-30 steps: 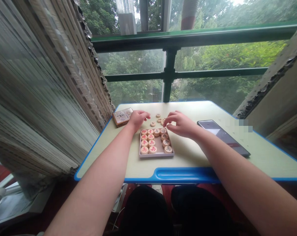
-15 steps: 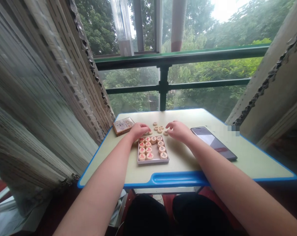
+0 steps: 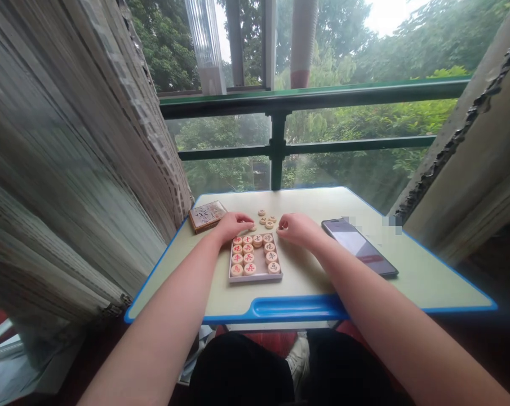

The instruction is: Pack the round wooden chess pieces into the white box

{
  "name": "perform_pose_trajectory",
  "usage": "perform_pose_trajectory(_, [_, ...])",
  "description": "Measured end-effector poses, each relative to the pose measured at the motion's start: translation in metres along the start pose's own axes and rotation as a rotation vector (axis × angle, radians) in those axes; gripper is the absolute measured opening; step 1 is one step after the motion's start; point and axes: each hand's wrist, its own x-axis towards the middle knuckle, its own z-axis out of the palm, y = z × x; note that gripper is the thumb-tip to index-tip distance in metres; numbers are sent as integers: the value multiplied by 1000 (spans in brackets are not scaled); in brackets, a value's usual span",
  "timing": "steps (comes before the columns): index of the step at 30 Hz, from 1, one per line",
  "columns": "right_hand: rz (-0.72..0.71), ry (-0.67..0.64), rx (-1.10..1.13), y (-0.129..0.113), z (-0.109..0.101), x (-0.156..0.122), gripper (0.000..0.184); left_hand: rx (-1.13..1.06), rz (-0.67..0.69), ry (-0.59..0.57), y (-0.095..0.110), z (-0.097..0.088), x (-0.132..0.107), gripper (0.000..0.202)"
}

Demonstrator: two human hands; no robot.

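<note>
A shallow grey box (image 3: 255, 275) on the table (image 3: 305, 270) holds several round wooden chess pieces (image 3: 249, 258) with red and black characters. Behind it lie a few loose pieces (image 3: 266, 219). My left hand (image 3: 230, 224) rests just behind the box's left corner, fingers curled with the tips touching a loose piece. My right hand (image 3: 296, 228) sits behind the box's right corner, fingers pinched on a piece at its fingertips.
A box lid (image 3: 207, 215) lies at the table's back left and a phone (image 3: 358, 246) lies to the right. The table has a blue rim with a groove (image 3: 295, 308) at the front. Curtains hang left; a green window rail (image 3: 314, 96) runs behind.
The view shifted a little. My right hand drew back from the loose pieces toward the box's right corner with a piece; my left hand stayed beside the loose pieces.
</note>
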Motion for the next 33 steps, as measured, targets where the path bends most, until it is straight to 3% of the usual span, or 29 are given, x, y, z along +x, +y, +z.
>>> perform_pose_trajectory(4, [-50,55,77,-6,-6,-4,24,-60,-69,-103,-2,-4,0,35])
perform_pose_trajectory(11, [-414,0,361,-27,-11,-18,18,-30,-55,-129,-4,-5,3,32])
perform_pose_trajectory(16, [-470,-36,294,-33,-7,-22,19,68,-20,-92,-3,-4,3,29])
perform_pose_trajectory(23, [-526,-6,221,-37,-6,-23,18,23,-18,-86,-10,-3,6,30])
perform_pose_trajectory(26, [-433,82,202,-29,-3,-15,17,29,-19,-80,-10,-3,8,32])
perform_pose_trajectory(29, [-190,207,108,-13,2,-2,17,57,-45,-20,-7,-2,9,30])
perform_pose_trajectory(31, [-57,197,31,-2,6,5,17,73,-57,3,-6,-2,8,30])
perform_pose_trajectory(33, [-15,125,-9,5,8,9,17,76,-61,4,-6,-2,8,30])
